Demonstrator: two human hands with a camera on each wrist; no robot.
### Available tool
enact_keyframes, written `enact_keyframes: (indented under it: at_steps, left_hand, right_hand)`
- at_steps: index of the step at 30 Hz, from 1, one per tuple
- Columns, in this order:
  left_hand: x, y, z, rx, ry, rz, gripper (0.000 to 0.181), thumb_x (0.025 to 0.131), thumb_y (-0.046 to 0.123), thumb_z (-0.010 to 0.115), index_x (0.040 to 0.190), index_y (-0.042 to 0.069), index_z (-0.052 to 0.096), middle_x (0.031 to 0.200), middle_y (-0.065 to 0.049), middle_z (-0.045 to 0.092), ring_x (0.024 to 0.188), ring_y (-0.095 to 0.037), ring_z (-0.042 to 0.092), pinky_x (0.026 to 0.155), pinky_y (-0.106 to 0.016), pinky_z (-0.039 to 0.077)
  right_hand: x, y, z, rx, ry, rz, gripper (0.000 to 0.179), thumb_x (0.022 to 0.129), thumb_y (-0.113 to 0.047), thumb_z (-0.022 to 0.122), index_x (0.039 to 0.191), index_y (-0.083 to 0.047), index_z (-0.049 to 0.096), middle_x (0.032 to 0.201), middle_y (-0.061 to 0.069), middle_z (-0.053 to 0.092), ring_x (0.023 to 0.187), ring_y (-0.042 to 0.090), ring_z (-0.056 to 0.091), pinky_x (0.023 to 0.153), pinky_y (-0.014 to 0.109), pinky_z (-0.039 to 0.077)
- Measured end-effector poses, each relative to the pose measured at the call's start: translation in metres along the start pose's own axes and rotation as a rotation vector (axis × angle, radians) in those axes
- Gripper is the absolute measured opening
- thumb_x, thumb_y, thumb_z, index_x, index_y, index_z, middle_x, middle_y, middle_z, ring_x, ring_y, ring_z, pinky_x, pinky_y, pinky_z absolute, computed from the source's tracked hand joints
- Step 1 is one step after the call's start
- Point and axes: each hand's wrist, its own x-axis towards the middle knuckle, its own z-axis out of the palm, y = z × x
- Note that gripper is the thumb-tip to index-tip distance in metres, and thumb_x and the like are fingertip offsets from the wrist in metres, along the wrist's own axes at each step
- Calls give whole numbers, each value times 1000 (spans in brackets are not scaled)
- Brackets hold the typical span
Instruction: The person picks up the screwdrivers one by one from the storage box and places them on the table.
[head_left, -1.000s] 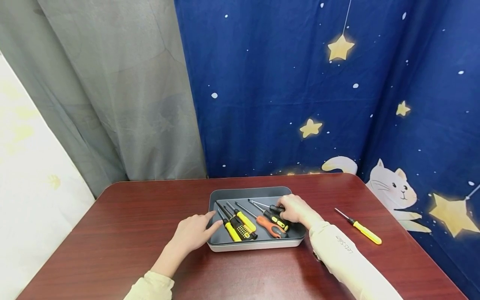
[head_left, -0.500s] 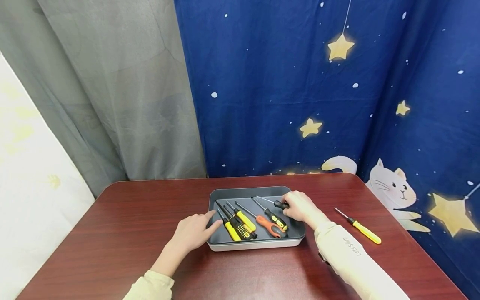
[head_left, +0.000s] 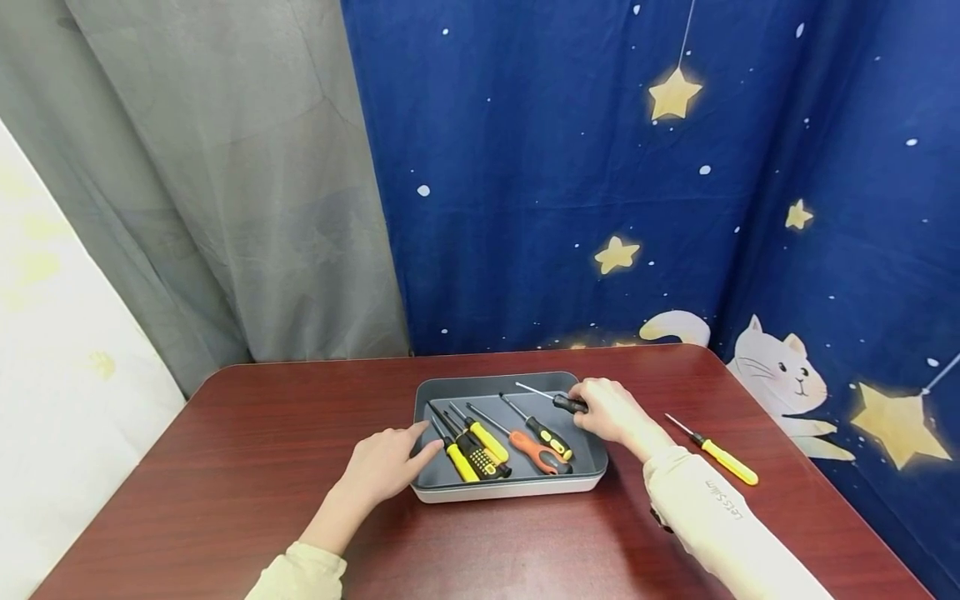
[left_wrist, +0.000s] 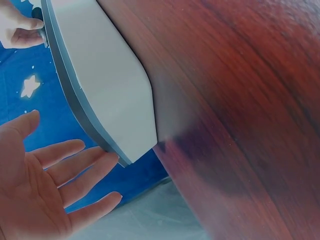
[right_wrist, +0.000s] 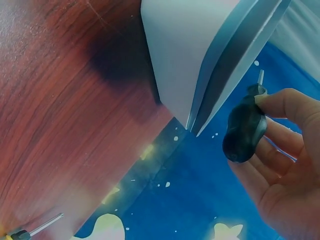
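Observation:
My right hand (head_left: 609,410) pinches a screwdriver by its black handle (right_wrist: 243,127) over the right side of a grey tray (head_left: 510,492). Its thin shaft points toward the back left of the tray. My left hand (head_left: 378,463) has its fingers spread and relaxed, the tips at the tray's left rim. In the left wrist view that palm (left_wrist: 30,190) holds nothing. Inside the tray lie a black-and-yellow screwdriver (head_left: 550,437), an orange-handled screwdriver (head_left: 536,454) and, on the left, several yellow or black-handled screwdrivers (head_left: 459,462), lying side by side.
A yellow-handled screwdriver (head_left: 729,462) lies on the reddish-brown table (head_left: 247,467), right of the tray near the table's right edge. Behind the table hang a grey curtain (head_left: 225,183) and a blue starry curtain (head_left: 525,167).
My right hand has drawn the black-handled screwdriver up and to the right, apart from the black-and-yellow one, which shifted slightly in the tray. The left hand stays at the rim.

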Motion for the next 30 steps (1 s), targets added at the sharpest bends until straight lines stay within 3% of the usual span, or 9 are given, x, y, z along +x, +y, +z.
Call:
enact_keyframes:
  at_steps: [30]
  left_hand:
    - [0, -1, 1, -1, -2, -13, 50, 86, 47, 48, 114, 8, 60, 95, -11, 64, 79, -26, 61, 57, -39, 46]
  right_hand:
    - [-20, 2, -19, 30, 102, -22, 21, 64, -6, 64, 85, -5, 67, 70, -2, 55, 59, 12, 48, 57, 31, 41]
